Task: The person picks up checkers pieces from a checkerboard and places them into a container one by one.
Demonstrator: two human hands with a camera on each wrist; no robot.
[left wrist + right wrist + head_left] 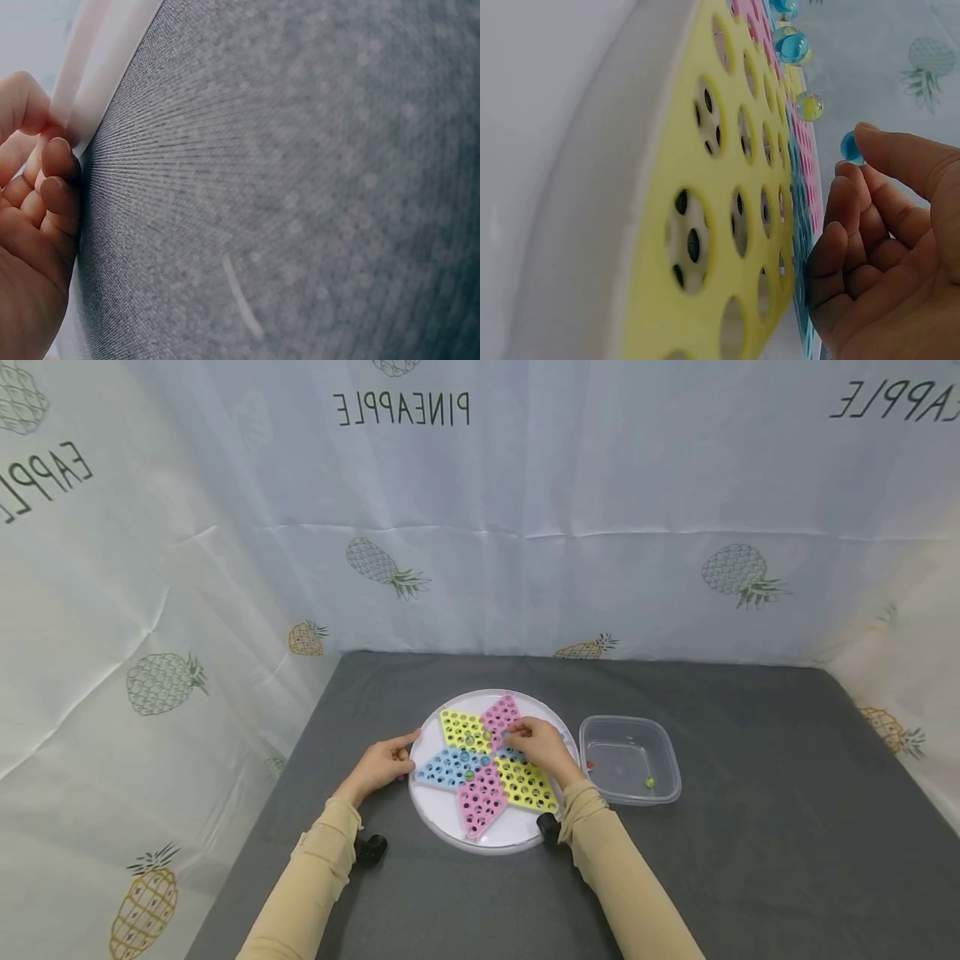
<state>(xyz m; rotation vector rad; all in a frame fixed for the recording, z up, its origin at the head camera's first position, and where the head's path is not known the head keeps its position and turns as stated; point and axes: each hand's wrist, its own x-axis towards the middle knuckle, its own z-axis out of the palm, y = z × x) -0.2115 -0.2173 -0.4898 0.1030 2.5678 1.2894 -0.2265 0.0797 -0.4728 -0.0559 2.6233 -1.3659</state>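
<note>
A round white board (pixel 495 843) with a star of yellow, pink and blue hole panels lies on the grey table. My left hand (pixel 386 762) grips its left rim; the left wrist view shows the fingers (pixel 52 180) curled against the white rim (pixel 97 82). My right hand (pixel 525 739) hovers over the star's centre. In the right wrist view it (pixel 859 165) pinches a blue marble (pixel 847 146) between thumb and forefinger, just off the panels. Other marbles (pixel 791 45) sit in holes near the centre (pixel 470 740).
A clear plastic tub (pixel 671 752) stands right of the board with a green marble (pixel 649 782) and a small red one (pixel 590 766) inside. A pineapple-print sheet hangs behind and to both sides. Grey tabletop (pixel 750 860) spreads around the board.
</note>
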